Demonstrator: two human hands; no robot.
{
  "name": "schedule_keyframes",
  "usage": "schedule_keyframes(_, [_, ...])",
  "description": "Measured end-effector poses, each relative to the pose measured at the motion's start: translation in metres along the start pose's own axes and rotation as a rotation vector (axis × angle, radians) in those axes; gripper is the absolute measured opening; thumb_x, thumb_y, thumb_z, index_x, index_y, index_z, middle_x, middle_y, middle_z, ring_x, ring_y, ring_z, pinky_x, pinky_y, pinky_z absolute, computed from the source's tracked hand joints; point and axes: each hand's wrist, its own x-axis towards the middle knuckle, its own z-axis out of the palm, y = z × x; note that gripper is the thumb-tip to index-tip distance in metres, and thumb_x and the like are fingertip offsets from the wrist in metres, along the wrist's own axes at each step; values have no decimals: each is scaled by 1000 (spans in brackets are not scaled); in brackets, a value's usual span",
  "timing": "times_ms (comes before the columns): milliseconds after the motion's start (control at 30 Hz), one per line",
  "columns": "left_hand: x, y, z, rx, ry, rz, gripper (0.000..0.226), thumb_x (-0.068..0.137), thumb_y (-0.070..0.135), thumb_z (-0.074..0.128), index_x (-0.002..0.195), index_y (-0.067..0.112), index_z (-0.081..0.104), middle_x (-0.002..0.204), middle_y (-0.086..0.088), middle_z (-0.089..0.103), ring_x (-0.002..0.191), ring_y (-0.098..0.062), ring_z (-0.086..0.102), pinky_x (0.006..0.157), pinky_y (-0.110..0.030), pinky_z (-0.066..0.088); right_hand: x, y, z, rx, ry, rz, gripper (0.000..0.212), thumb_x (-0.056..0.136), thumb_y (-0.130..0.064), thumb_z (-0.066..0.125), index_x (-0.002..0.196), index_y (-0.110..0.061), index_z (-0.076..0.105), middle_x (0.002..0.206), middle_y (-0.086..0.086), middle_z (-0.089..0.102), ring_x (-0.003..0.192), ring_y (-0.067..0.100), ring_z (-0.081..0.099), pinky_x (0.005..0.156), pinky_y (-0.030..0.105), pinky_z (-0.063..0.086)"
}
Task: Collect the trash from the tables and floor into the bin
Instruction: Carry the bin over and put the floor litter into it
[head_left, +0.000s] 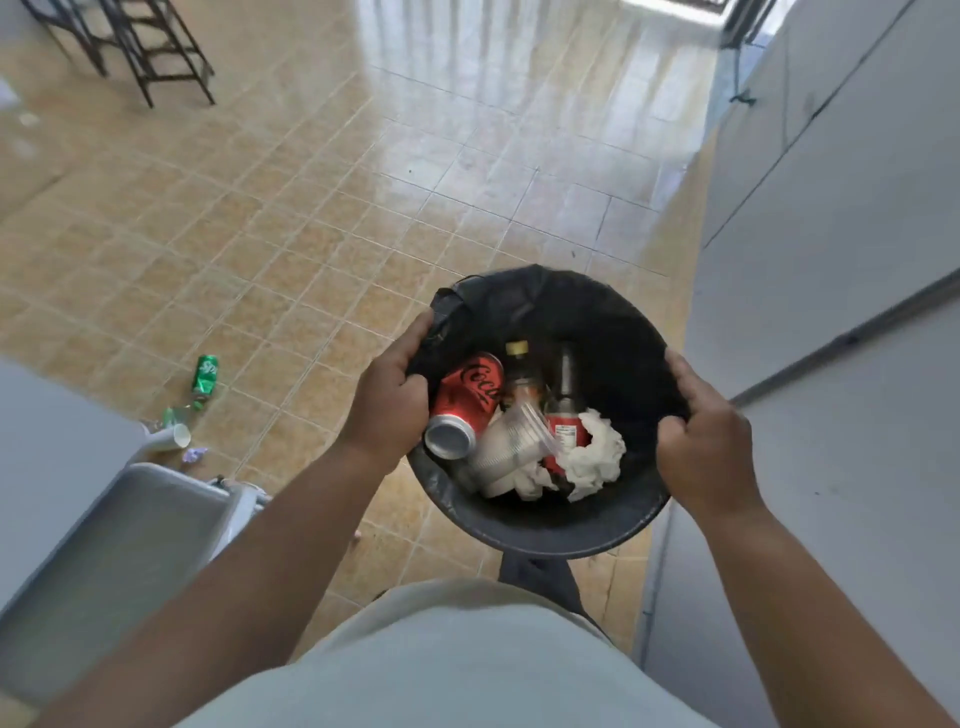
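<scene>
A round black bin lined with a black bag is held in front of me above the tiled floor. My left hand grips its left rim and my right hand grips its right rim. Inside lie a red cola can, two dark bottles, a clear plastic cup and crumpled white tissue. On the floor at the left lie a green soda can, a white paper cup, a green bottle piece and a small purple wrapper.
A grey chair seat stands at my lower left, beside a white table edge. White tables run along the right side. Dark metal chair legs stand at the far left. Small white scraps lie near them.
</scene>
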Motion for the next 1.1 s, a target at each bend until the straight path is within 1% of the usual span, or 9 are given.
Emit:
schedule_keyframes(67, [23, 5, -4, -6, 96, -35, 82, 82, -11, 32, 149, 36, 42, 149, 5, 51, 135, -13, 49, 112, -40, 43, 51, -10, 8, -21, -59, -89, 68, 86, 16, 46, 148, -12, 45, 140, 6, 58, 124, 29, 58, 105, 25, 35])
schedule_keyframes(167, [55, 11, -17, -21, 262, -30, 82, 81, -9, 33, 148, 36, 42, 148, 6, 51, 135, -13, 49, 112, -41, 43, 121, -30, 26, -15, -141, -229, 71, 84, 15, 45, 148, -16, 45, 134, 6, 62, 116, 28, 60, 96, 18, 40])
schedule_keyframes(267, [85, 14, -37, -63, 432, -80, 82, 80, -10, 32, 148, 35, 42, 148, 6, 52, 134, -13, 50, 111, -41, 44, 180, -67, 55, -7, -274, -330, 78, 80, 16, 42, 149, -22, 44, 130, 6, 64, 116, 27, 59, 93, 18, 39])
schedule_keyframes(367, [119, 10, -66, -109, 555, -109, 81, 81, -12, 31, 149, 31, 43, 149, 6, 51, 135, -13, 49, 112, -42, 43, 233, -108, 98, -13, -366, -351, 77, 83, 15, 41, 149, -24, 43, 136, 4, 60, 125, 26, 54, 98, 19, 34])
schedule_keyframes(533, [182, -11, -132, -83, 688, -171, 80, 85, -14, 34, 150, 32, 41, 152, 7, 47, 136, -25, 49, 111, -53, 40, 294, -182, 184, -46, -445, -364, 76, 86, 14, 40, 150, -27, 42, 143, 4, 54, 133, 28, 47, 104, 25, 33])
schedule_keyframes(667, [228, -16, -188, -72, 761, -223, 78, 86, -14, 35, 150, 31, 40, 152, 6, 46, 138, -12, 45, 114, -42, 40, 335, -241, 244, -69, -536, -366, 73, 90, 14, 37, 151, -26, 40, 148, 4, 49, 137, 30, 42, 112, 37, 35])
schedule_keyframes(800, [269, -17, -244, -51, 856, -263, 77, 88, -14, 37, 150, 31, 41, 152, 6, 46, 139, -11, 44, 116, -39, 38, 376, -303, 303, -69, -622, -454, 76, 87, 15, 38, 151, -27, 40, 146, 3, 51, 133, 25, 46, 97, 21, 33])
schedule_keyframes(967, [313, -33, -294, -64, 979, -352, 77, 90, -13, 36, 149, 36, 40, 150, 8, 48, 135, -12, 49, 112, -36, 42, 423, -363, 383, -81, -728, -583, 78, 86, 14, 39, 151, -30, 39, 142, 4, 54, 126, 26, 51, 90, 20, 33])
schedule_keyframes(1100, [369, -67, -336, -49, 1106, -440, 77, 89, -12, 36, 149, 37, 40, 152, 9, 46, 138, -10, 44, 113, -27, 37, 473, -409, 481, -96, -867, -703, 77, 85, 14, 40, 151, -25, 39, 141, 5, 55, 124, 24, 52, 89, 17, 35])
